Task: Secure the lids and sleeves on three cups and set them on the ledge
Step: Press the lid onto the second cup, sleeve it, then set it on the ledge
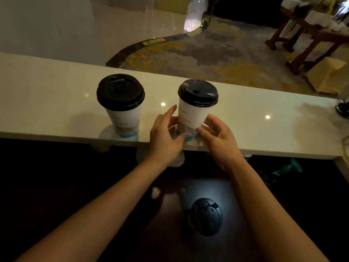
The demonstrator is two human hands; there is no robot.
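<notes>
Two white paper cups with black lids stand upright on the pale ledge (56,110). The left cup (123,118) is on its own, untouched. My left hand (166,137) and my right hand (217,137) hold the lower part of the right cup (192,114) from both sides, fingers around its base near the ledge's front edge. A third cup with a black lid (206,216) stands on the dark counter below, between my forearms; only its lid shows clearly.
The ledge runs across the view, with a drop to a patterned carpet (217,53) behind it. Wooden stands (309,38) are at the far right. A brown paper bag (324,76) lies on the floor. The dark counter (56,176) lies below the ledge.
</notes>
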